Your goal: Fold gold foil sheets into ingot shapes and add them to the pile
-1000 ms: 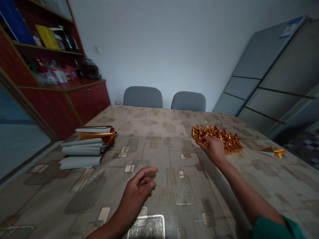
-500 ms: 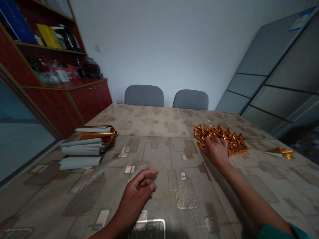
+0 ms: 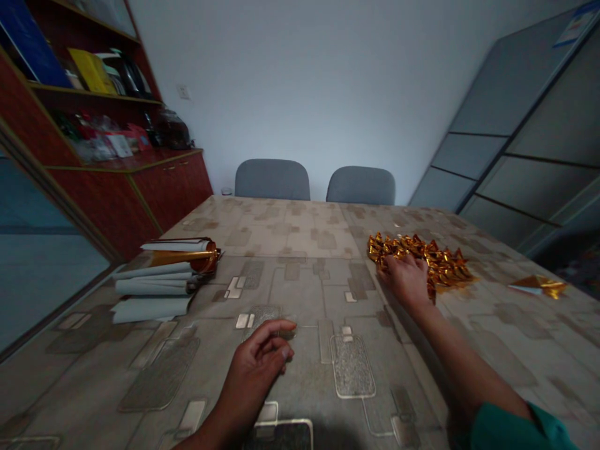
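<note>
Above the near middle of the table, my left hand (image 3: 265, 353) is empty, its fingers loosely curled and apart. My right hand (image 3: 404, 278) reaches to the near-left side of a pile of shiny folded gold foil pieces (image 3: 445, 262). Its fingers are bent down around one folded gold foil piece (image 3: 431, 291), which shows partly beside the palm; the fingertips are hidden among the gold. A single folded gold foil piece (image 3: 539, 286) with a pale end lies apart at the far right.
At the left lie several folded pale sheets (image 3: 152, 286) and a curled gold-coloured sheet (image 3: 182, 256). A patterned cloth covers the table (image 3: 300, 284). Two grey chairs (image 3: 272, 179) stand beyond its far edge. A red cabinet (image 3: 173, 187) is at the back left.
My right hand stays at the pile with small finger movements, and gold foil now shows beside its palm. My left hand is nearly still. The view has shifted slightly.
</note>
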